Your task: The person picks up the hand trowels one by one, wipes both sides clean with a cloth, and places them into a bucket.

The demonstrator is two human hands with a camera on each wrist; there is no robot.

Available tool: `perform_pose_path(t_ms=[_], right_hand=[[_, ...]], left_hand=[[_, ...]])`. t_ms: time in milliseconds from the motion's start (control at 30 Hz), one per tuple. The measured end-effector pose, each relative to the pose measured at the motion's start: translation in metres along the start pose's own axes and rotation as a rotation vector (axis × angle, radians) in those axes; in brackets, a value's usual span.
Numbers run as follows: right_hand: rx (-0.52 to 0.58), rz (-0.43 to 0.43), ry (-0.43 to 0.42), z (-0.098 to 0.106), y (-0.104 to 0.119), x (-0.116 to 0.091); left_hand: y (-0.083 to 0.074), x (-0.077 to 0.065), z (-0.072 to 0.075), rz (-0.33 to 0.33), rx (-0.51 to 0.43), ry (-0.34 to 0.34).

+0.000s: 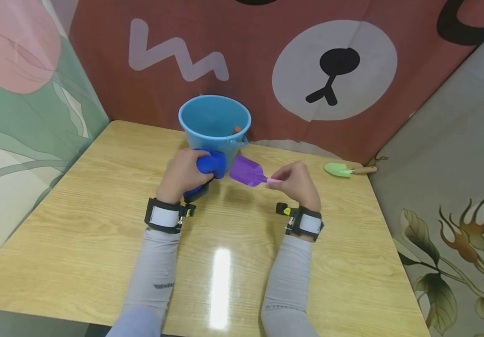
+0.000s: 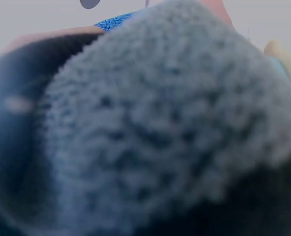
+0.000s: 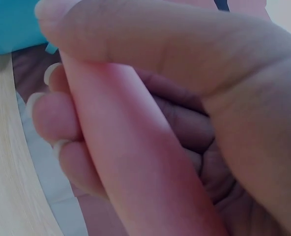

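Observation:
My left hand [image 1: 182, 174] grips a fuzzy blue thing with a dark lower part [image 1: 211, 164], held in front of a light-blue bucket [image 1: 214, 140]. In the left wrist view, its blurred grey fuzzy surface [image 2: 170, 123] fills most of the picture; I cannot tell its kind. To the right, my right hand [image 1: 297, 182] pinches the pink handle [image 3: 121, 132] of a purple toy shovel [image 1: 247, 171] between thumb and fingers. The shovel's blade points left, toward the bucket and the blue thing. A small brownish-orange thing [image 1: 236, 130] shows inside the bucket.
A green hand trowel [image 1: 338, 169] with a wooden handle lies at the table's back right. The wooden table [image 1: 98, 224] backs onto a hanging cloth [image 1: 250, 51] with a bear print. Patterned cloths also hang at the left and right sides.

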State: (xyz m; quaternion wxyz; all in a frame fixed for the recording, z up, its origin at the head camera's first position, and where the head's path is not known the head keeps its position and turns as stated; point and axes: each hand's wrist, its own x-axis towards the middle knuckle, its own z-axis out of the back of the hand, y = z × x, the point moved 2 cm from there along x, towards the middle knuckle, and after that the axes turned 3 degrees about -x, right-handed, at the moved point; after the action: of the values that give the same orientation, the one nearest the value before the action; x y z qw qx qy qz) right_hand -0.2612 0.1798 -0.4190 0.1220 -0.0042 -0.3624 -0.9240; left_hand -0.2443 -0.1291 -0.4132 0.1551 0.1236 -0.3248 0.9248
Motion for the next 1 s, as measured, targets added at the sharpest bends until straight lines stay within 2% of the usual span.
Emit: perform_pose_path(t_ms=[300, 467, 633, 733, 1000], right_hand=[[-0.011, -0.007, 0.053, -0.006, 0.009, 0.002], [-0.015, -0.016, 0.061, -0.007, 0.012, 0.002], [-0.022, -0.007, 0.067, -0.007, 0.016, 0.002], [-0.032, -0.006, 0.068, -0.007, 0.017, 0.002], [-0.053, 0.021, 0.075, -0.013, 0.021, 0.004]], left_hand=[[-0.017, 0.003, -0.01, -0.051, -0.031, 0.005], [-0.025, 0.003, -0.013, -0.149, -0.017, -0.047], [-0.035, 0.003, -0.019, -0.232, 0.05, -0.082], [-0.039, 0.003, -0.023, -0.244, 0.093, -0.088], [-0.047, 0.004, -0.031, -0.253, 0.104, -0.099]])
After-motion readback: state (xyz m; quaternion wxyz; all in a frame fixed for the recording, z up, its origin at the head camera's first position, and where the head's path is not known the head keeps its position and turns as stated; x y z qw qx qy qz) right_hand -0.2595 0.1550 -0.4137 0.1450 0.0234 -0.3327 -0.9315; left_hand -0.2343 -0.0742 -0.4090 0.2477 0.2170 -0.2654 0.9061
